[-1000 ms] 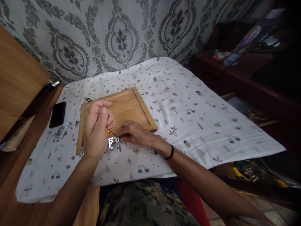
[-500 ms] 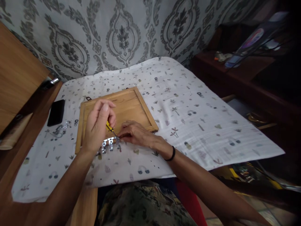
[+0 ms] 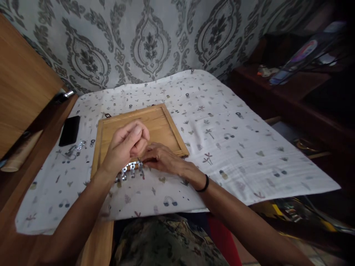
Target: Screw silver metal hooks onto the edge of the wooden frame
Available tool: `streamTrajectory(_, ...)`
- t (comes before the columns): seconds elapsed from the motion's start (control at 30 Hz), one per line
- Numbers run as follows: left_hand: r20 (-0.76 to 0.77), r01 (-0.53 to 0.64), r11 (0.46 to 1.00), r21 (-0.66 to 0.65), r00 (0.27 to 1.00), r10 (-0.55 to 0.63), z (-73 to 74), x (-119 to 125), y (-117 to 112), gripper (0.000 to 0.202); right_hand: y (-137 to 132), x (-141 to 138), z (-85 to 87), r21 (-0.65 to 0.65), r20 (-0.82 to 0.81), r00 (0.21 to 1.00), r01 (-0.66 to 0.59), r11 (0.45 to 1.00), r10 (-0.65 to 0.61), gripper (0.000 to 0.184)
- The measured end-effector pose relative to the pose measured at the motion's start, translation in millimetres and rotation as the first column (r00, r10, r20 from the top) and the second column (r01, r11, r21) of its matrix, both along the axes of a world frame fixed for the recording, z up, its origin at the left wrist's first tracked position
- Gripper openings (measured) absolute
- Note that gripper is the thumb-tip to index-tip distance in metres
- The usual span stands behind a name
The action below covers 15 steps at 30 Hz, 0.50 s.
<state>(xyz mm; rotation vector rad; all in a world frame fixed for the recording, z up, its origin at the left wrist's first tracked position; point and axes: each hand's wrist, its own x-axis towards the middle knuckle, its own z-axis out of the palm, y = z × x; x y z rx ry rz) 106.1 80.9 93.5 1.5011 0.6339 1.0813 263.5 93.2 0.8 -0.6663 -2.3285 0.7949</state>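
My left hand (image 3: 129, 146) is closed in a fist over the near part of a wooden framed panel (image 3: 155, 117). It is around a screwdriver whose yellow handle is now hidden by the fingers; a bit of the shaft (image 3: 139, 159) shows below them. A shiny metal hook rail (image 3: 132, 168) lies along the panel's near edge, its hooks hanging toward me. My right hand (image 3: 161, 157), with a black band at the wrist, has its fingers bent together at the rail's right end, by the screwdriver's tip. What its fingertips pinch is hidden.
A white printed cloth (image 3: 249, 159) covers the table. A black phone (image 3: 69, 131) and more metal hooks (image 3: 75, 149) lie left of the panel. Wooden furniture (image 3: 24, 85) stands at the left, the patterned wall (image 3: 116, 55) behind, and a dark red shelf (image 3: 283, 94) at the right.
My left hand has turned and shifted right, so its fist now covers the screwdriver's yellow handle. My right hand stays at the rail's end. The whole view has shifted slightly.
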Motion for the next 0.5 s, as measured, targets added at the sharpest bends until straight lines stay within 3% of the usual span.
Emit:
streamTrajectory(0.07,-0.029,-0.210,0.975,0.069,0.977,0.212,-2.8,1,-3,0.030,-1,0,0.5,0.004,0.013,1.000,0.006,1.000,-0.006,0.011)
streamTrajectory(0.13,-0.018,-0.390,0.915,0.104,0.919,0.394,-4.9,5,-8,0.025,-1,0,1.3,0.009,0.026,1.000,0.008,1.000,-0.008,0.010)
streamTrajectory(0.2,0.036,-0.465,0.883,0.069,0.886,0.463,-5.4,9,-13,0.024,-1,1,1.8,0.013,0.035,0.999,0.021,1.000,-0.021,0.010)
streamTrajectory(0.3,0.122,-0.440,0.898,0.016,0.892,0.435,-3.9,12,-11,0.028,-1,1,2.4,0.017,0.034,0.999,0.025,1.000,-0.025,0.010)
streamTrajectory(0.43,0.092,-0.195,0.981,0.009,0.977,0.194,-1.6,8,1,0.033,0,1,3.4,0.022,0.013,1.000,-0.004,1.000,0.004,0.007)
streamTrajectory(0.5,0.041,-0.158,0.987,0.004,0.987,0.158,-1.3,5,3,0.032,0,1,3.8,0.016,0.008,1.000,0.002,1.000,-0.002,0.007)
